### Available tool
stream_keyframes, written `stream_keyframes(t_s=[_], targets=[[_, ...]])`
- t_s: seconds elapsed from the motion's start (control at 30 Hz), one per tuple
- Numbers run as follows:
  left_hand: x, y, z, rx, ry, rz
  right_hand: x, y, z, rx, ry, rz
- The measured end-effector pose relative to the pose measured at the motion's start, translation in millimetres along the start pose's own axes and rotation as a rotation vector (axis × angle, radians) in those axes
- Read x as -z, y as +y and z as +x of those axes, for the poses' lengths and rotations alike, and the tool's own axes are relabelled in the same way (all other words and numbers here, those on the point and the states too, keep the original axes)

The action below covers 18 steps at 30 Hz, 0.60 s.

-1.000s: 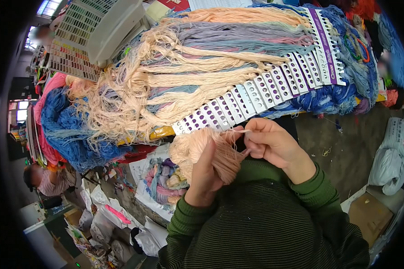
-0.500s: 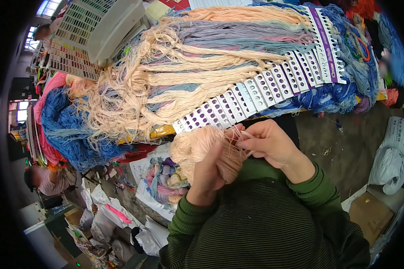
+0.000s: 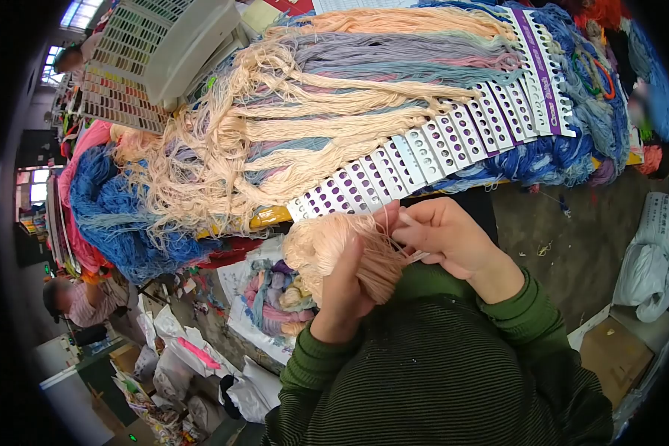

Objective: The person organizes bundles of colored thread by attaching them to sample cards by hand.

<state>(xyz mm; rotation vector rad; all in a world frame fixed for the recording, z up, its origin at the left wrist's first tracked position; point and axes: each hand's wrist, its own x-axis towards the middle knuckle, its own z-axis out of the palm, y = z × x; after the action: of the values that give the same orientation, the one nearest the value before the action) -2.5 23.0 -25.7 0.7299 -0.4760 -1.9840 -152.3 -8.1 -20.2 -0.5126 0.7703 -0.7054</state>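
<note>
peach thread bundle: one, in front of my chest, just below the table edge, held between both my hands.
left hand: closed round the bundle's lower part, thumb lying up along it.
right hand: fingers curled, pinching a few threads drawn from the bundle's top (too thin to count).
thread cards: one fanned row of white-and-purple punched cards, too overlapped to count.
skeins: many peach, grey-blue and lilac lengths trailing from the cards.
basket: one, white, beyond the skeins.
blue yarn pile: one, far left.
cardboard box: one, on the floor to my right.
</note>
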Motion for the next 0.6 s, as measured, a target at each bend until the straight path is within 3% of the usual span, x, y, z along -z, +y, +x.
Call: stream_keyframes(t_s=[0.1,0.33,0.53,0.6], targets=[[-2.8,1.5,0.5,0.009,-0.039,0.036,1.3,0.2,-0.1,0.024,-0.041,-0.107],[-5.6,4.9,1.6,0.045,-0.006,-0.131,2.8,3.2,2.0,0.012,-0.016,-0.004],[-5.4,4.3,0.7,0.022,0.077,0.099,6.3,2.5,1.0,0.033,-0.090,0.095],[-4.6,3.3,0.5,0.029,0.120,0.004,9.0,4.6,3.4,0.076,-0.153,0.130]])
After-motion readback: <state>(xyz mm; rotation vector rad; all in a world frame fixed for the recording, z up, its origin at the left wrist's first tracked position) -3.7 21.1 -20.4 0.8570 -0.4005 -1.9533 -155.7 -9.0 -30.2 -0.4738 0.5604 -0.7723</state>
